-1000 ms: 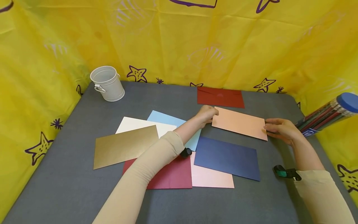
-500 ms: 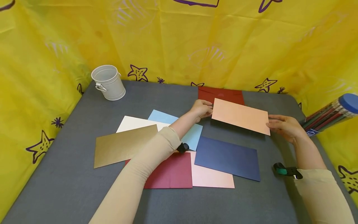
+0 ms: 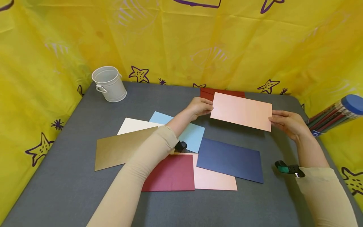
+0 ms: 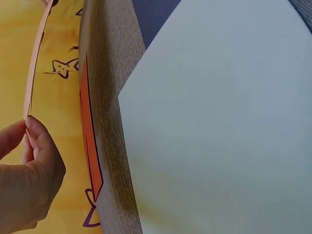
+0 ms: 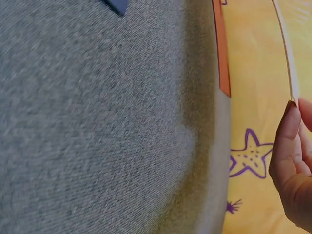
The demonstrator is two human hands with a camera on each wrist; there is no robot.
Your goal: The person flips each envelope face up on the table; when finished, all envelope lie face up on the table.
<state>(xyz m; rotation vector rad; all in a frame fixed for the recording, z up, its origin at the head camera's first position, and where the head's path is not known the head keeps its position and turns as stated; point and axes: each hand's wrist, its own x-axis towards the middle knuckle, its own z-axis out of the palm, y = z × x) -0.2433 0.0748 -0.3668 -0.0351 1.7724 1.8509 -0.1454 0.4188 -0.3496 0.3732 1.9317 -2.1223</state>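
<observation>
A pale peach envelope (image 3: 241, 111) hangs above the table, its shadow on the cloth below. My left hand (image 3: 199, 108) pinches its left short edge between thumb and fingers, and my right hand (image 3: 290, 123) pinches the right one. The left wrist view shows the held envelope (image 4: 38, 63) almost edge-on above the left hand (image 4: 34, 170). Behind it, a red envelope (image 3: 208, 92) lies at the table's back edge, partly covered in the head view. Closer to me lies a dark blue envelope (image 3: 230, 160) overlapping a light pink one (image 3: 214, 179).
Left of these, gold (image 3: 122, 148), white (image 3: 136, 123), light blue (image 3: 193, 135) and burgundy (image 3: 175, 173) envelopes overlap, partly under my left forearm. A white bucket (image 3: 112, 86) stands back left. At the right edge, a blue-lidded tub of pencils (image 3: 331, 115) leans near my right hand.
Both hands have lifted the peach envelope off the table and tilted its face up toward me. It now covers more of the red envelope.
</observation>
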